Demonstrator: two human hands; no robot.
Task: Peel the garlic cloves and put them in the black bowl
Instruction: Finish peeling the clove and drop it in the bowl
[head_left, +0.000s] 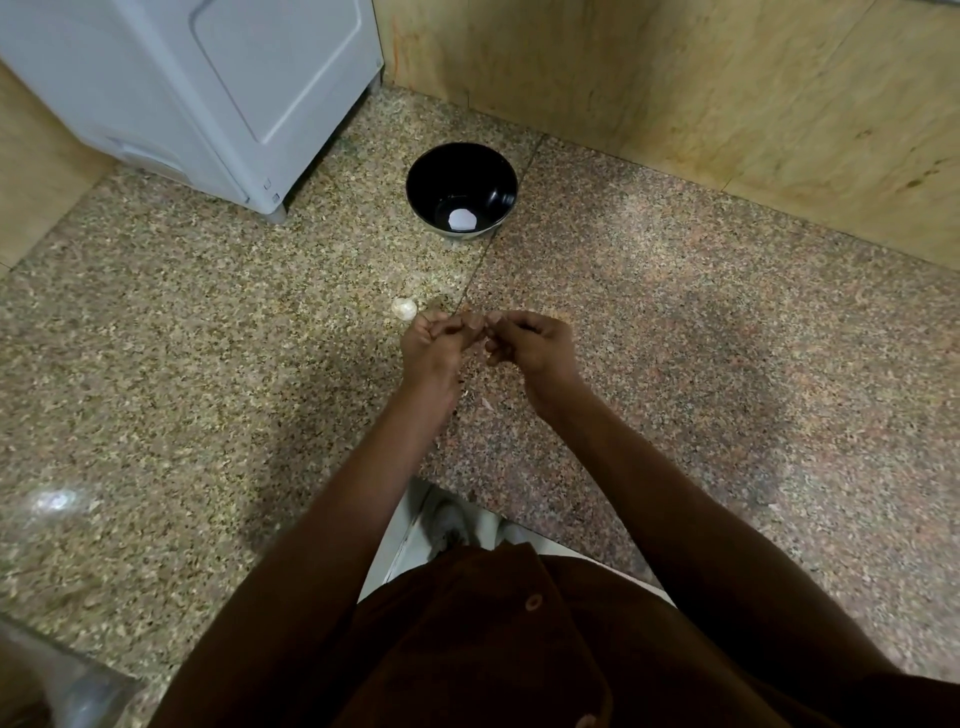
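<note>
A black bowl (462, 189) stands on the speckled granite counter (208, 338), beyond my hands; a white patch shows at its bottom, and I cannot tell whether it is a clove or a glare. A small pale garlic piece (404, 308) lies on the counter just left of my left hand (431, 340). My left hand and my right hand (535, 343) meet fingertip to fingertip above the counter, fingers curled. Together they pinch a small garlic clove (480, 325), which the fingers almost entirely hide.
A white appliance (208, 93) stands at the back left, close to the bowl. A yellowish stone wall (727, 104) runs along the back right. Small scraps of peel (488, 402) lie under my wrists. The counter's front edge is near my body.
</note>
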